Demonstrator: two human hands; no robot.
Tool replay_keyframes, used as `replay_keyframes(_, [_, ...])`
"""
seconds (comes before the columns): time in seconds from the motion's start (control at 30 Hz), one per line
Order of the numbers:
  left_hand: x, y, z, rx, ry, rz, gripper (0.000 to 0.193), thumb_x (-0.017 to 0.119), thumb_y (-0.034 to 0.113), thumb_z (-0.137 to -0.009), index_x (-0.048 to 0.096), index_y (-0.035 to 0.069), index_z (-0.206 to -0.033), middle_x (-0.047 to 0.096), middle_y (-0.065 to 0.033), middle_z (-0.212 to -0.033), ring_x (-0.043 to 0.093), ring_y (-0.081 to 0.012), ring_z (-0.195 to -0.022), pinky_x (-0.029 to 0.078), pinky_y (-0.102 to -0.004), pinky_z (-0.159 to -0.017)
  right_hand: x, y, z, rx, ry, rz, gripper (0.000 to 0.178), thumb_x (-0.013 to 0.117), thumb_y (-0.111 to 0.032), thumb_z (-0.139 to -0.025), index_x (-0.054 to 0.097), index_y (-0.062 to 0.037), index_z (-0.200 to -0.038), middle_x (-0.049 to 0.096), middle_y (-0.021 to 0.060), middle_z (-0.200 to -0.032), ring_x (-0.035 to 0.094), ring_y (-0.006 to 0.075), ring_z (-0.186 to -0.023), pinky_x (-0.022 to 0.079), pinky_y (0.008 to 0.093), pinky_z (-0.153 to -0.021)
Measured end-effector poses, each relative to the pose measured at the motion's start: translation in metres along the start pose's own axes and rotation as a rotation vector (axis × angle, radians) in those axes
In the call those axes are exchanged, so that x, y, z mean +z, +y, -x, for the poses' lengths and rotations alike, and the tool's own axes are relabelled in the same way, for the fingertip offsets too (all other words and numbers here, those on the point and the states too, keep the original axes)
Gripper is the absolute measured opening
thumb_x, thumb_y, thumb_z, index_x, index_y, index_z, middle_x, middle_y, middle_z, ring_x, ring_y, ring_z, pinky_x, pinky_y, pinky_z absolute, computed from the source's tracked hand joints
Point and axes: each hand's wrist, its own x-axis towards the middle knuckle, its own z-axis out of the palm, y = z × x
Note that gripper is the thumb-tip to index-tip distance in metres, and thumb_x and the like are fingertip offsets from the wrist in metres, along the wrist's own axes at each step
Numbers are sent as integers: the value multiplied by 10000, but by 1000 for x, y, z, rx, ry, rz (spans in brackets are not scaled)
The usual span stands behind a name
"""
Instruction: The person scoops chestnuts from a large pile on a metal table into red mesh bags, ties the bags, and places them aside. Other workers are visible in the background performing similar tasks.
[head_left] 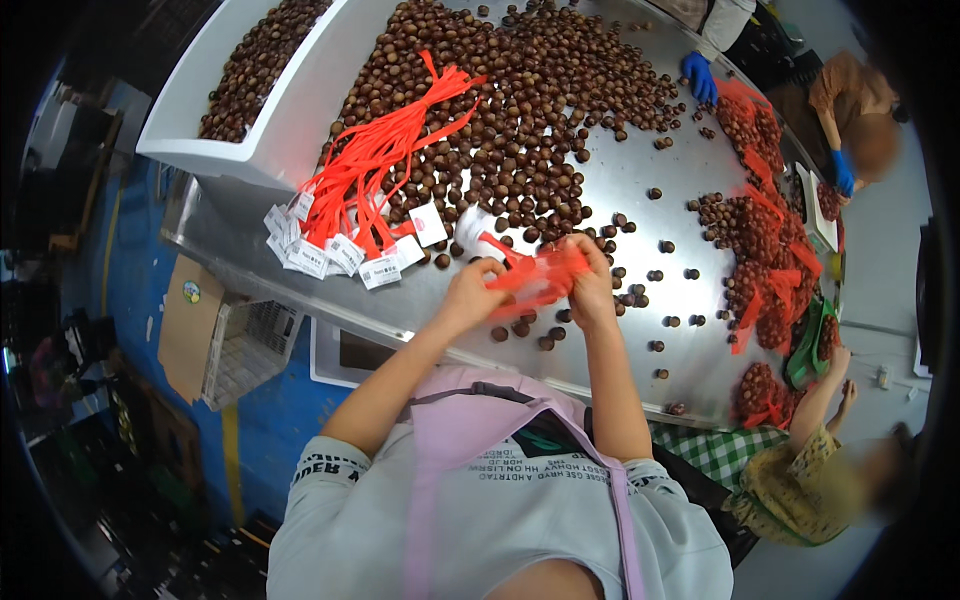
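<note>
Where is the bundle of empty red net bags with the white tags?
In the head view the bundle of red net bags lies on the metal table, left of the person's left hand, across the edge of the chestnut pile.

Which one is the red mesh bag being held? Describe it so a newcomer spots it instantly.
Start at the round steel table strewn with brown chestnuts. At its near edge, the left hand and right hand grip the red mesh bag between them. Unlike the filled red bags piled to the right, it is lifted and nearly empty.

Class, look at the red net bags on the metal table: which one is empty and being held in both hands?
The empty red net bag between the left hand and right hand; the others, along the table's right edge, are filled with nuts.
</note>
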Motion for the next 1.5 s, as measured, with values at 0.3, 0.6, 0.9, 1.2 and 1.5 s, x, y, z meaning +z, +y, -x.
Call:
replay_keyframes(0.3, [2, 17, 12, -19, -489, 1488, 166, 392, 130, -822, 518, 34, -773, 414, 28, -531, 449, -89, -475, 376, -229, -454, 4, -17, 14, 243, 78, -307, 157, 415, -125, -863, 515, -16, -916, 579, 65, -819, 554, 133, -688, 459, 235, -580])
replay_keyframes(0.6, [43, 28, 26, -236, 378, 598, 121, 483, 138, -850, 533, 30, -830, 503, -4, -598, 443, -73, -469, 348, -204, -416, -41, -30, 35, 227, -375, -196, 204, 593, -180, -777, 509, -38, -897, 466, -30, -636, 419, 45, -518, 348, 170, -466])
replay_keyframes(0.9, [102, 43, 42, -454, 13, 744, 220, 387, 236, -897, 482, 64, -798, 315, 63, -448, 231, -37, -329, 159, -202, -304, -128, -25, 63, 437, -269, -384, 188, 399, -149, -888, 500, 9, -879, 236, -71, -444, 163, 34, -337, 152, 176, -323])
replay_keyframes(1.2, [158, -10, 59, -1031, -191, 1425, 211, 330, 168, -904, 468, 17, -957, 248, 60, -445, 184, -46, -322, 160, -178, -298, -192, 19, 125, 714, 321, -1201, 333, 296, -153, -914, 421, 98, -1094, 237, -62, -468, 188, 42, -345, 154, 175, -322])
replay_keyframes(1.5, [140, -20, 10, -917, 172, 1725, 349, 302, 131, -890, 383, -122, -1117, 240, 55, -432, 166, -65, -325, 166, -186, -297, -190, 24, 48, 718, 389, -1012, 297, 299, -46, -860, 400, 135, -1072, 299, -19, -532, 241, 38, -365, 194, 171, -325])
